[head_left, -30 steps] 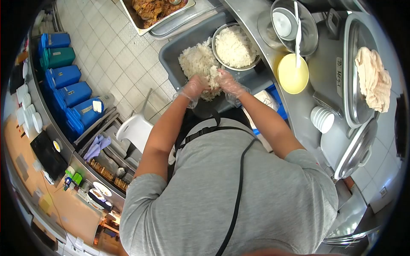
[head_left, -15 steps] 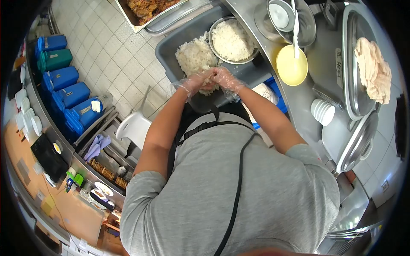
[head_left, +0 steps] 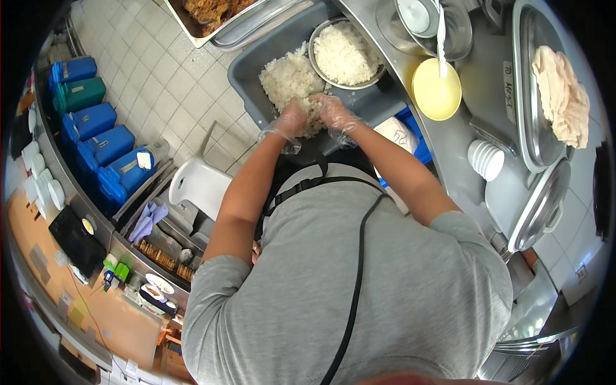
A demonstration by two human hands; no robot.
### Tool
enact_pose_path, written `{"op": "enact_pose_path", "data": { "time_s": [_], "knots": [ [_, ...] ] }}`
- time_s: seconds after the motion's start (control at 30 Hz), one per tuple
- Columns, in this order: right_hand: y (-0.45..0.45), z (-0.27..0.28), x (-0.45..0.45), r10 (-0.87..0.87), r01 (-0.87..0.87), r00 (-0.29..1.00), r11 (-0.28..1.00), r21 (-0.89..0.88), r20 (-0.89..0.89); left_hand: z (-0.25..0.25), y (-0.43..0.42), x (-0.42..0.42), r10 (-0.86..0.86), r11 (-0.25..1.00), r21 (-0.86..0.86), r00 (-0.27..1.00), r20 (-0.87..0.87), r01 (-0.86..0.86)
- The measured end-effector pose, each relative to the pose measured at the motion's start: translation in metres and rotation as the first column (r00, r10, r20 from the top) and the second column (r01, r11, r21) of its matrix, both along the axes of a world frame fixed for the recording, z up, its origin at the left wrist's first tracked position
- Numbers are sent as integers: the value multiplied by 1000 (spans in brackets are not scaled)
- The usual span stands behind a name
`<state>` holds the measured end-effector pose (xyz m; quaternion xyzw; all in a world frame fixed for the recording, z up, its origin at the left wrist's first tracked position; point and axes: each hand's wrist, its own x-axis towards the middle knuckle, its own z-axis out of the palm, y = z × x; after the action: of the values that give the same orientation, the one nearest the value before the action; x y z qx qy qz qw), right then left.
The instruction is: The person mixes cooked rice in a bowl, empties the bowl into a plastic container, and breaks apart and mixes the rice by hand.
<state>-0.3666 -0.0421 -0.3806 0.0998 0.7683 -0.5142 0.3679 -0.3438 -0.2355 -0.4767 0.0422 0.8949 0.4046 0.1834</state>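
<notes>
Loose white rice (head_left: 289, 78) lies in a grey tub (head_left: 247, 77), next to a round metal bowl (head_left: 359, 85) heaped with more rice. My left hand (head_left: 293, 119), in a clear plastic glove, is down in the loose rice at the near side of the tub; its fingertips are hidden. Just right of it, my right hand (head_left: 333, 112), gloved too, has its fingers bent at the rice. A little rice shows between the two hands. What either hand grips, if anything, cannot be made out.
The metal counter at right bears a yellow bowl (head_left: 436, 96), stacked white cups (head_left: 486, 159), and a lidded container with a cloth (head_left: 559, 96). A food tray (head_left: 199, 40) is beyond the tub. At left are a white chair (head_left: 196, 186) and blue bins (head_left: 122, 174).
My hands came together over the rice, then moved apart, with rice now showing between them. The whole view has shifted slightly, so the tub appears a little higher and further left.
</notes>
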Motion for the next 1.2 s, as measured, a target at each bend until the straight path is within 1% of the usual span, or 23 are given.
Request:
{"op": "enact_pose_path", "data": {
  "time_s": [0.03, 0.07, 0.1, 0.17, 0.2, 0.23, 0.27, 0.3, 0.37, 0.4, 0.47, 0.5, 0.57, 0.6, 0.67, 0.7, 0.77, 0.8, 0.87, 1.0, 1.1, 1.17, 1.2],
  "knots": [
    [1, 0, 2, 67, -56, 981, 996, 64, -184, -4, 6, -3, -384, 891, -307, 917, -111, 336],
    [1, 0, 3, 142, -100, 923, 986, 135, -357, -7, 10, -4, -721, 589, -602, 688, -89, 539],
    [0, 0, 4, 142, -100, 923, 986, 134, -357, -10, 8, -6, -721, 588, -603, 688, -88, 539],
    [-3, 0, 6, 154, -144, 881, 988, 55, -446, 74, 10, -30, -830, 331, -518, 505, 239, 789],
    [-2, 2, 4, 152, -144, 882, 988, 53, -445, 101, 12, -31, -830, 329, -517, 503, 241, 790],
    [-1, 8, -1, 129, -133, 932, 991, 13, -339, 123, 15, -31, -512, 764, -311, 825, 240, 565],
    [1, 13, -5, 107, -116, 968, 993, -26, -228, 130, 17, -28, -86, 986, -107, 937, 337, 129],
    [3, 19, -8, 104, -113, 968, 993, -28, -226, 132, 19, -25, -88, 985, -108, 937, 339, 132],
    [9, 22, -10, 0, -4, 1000, 991, -132, -29, 130, 22, -20, -134, 949, -246, 957, 259, 199],
    [10, 20, -10, -3, -1, 1000, 991, -134, -29, 128, 20, -21, -136, 948, -247, 956, 260, 202],
    [10, 9, -7, 0, -29, 996, 951, -309, -93, 122, 13, -23, -226, 953, -125, 922, 316, 276],
    [11, 4, -6, -1, -28, 996, 950, -310, -93, 117, 11, -26, -227, 953, -126, 921, 316, 277],
    [9, 4, -5, 216, -235, 941, 971, -44, -262, 94, 9, -26, -335, 914, -83, 855, 396, 397],
    [10, 5, -5, 215, -234, 941, 971, -45, -262, 88, 9, -28, -336, 913, -84, 854, 397, 398],
    [10, 5, -4, 169, -194, 971, 970, -145, -171, 89, 10, -30, -699, 567, -403, 678, 227, 719],
    [9, 6, -3, 166, -192, 971, 970, -148, -170, 90, 11, -29, -700, 564, -403, 676, 230, 721],
    [8, 10, -1, 36, -31, 999, 973, -230, 16, 97, 15, -28, -680, 511, -507, 687, 256, 695],
    [8, 12, -2, 32, -27, 999, 973, -231, 18, 96, 15, -27, -683, 508, -505, 683, 258, 698],
    [8, 19, -5, -50, 62, 996, 981, -184, 69, 81, 12, -20, -646, 593, -582, 760, 68, 556],
    [5, 20, -1, -153, 183, 980, 943, -278, 128, 69, -3, -19, -569, 685, -586, 820, -62, 432],
    [0, 28, -6, -105, 112, 993, 970, -213, 45, 90, -10, -35, -407, 807, -468, 913, 0, 360],
    [-3, 29, -10, -111, 112, 994, 993, -45, 9, 111, -11, -48, -146, 939, -323, 987, -62, 118],
    [-3, 29, -8, -121, 104, 968, 991, -88, -220, 119, -17, -53, -165, 949, -289, 980, -107, 128]
  ]
}}
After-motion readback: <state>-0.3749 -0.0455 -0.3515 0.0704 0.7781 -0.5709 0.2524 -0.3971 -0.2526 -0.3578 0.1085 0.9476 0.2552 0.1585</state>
